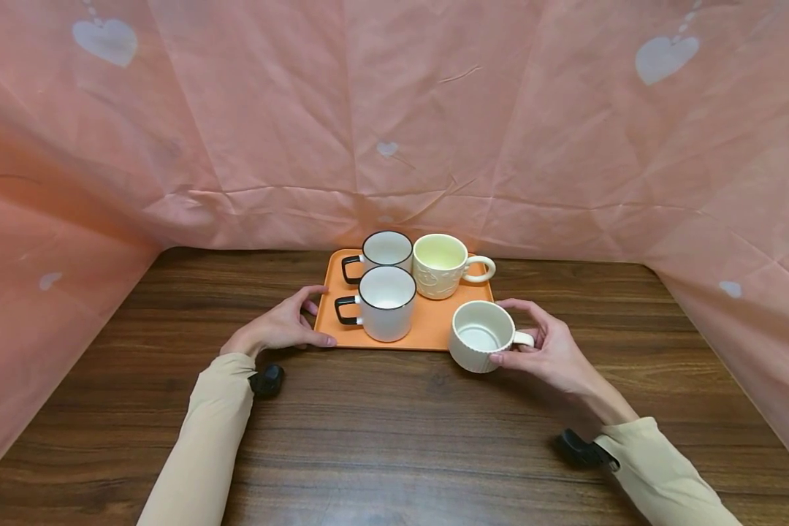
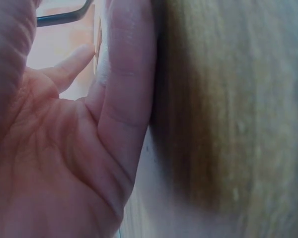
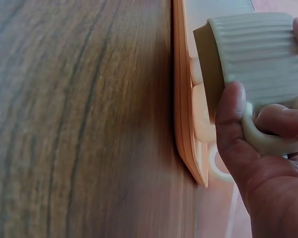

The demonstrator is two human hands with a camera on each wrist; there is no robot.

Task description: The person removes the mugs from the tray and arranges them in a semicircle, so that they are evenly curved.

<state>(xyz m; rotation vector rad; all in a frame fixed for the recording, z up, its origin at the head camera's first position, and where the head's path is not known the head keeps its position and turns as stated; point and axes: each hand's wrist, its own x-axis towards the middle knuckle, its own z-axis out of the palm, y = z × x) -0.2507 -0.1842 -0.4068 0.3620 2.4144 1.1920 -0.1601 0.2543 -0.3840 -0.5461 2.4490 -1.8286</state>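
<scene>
An orange tray [image 1: 430, 321] lies on the table with two white mugs on its left side, a front mug [image 1: 386, 307] and a rear mug [image 1: 388, 250], both with black rims and black handles. Beside the rear one stands a pale yellow embossed mug [image 1: 439, 267], its handle pointing right. My left hand [image 1: 283, 319] touches the tray's left edge near the front corner, thumb and fingers spread apart. With my right hand [image 1: 546, 351] I grip a cream ribbed mug [image 3: 260, 54] by its body and handle. Its bare base hangs raised over the tray's front right corner.
Dark wood tabletop [image 1: 368, 438] surrounds the tray. A pink cloth [image 1: 289, 131] with white hearts hangs behind and at both sides, close to the tray's back edge. Black wrist devices sit at both sleeves, including the right one [image 1: 581, 449].
</scene>
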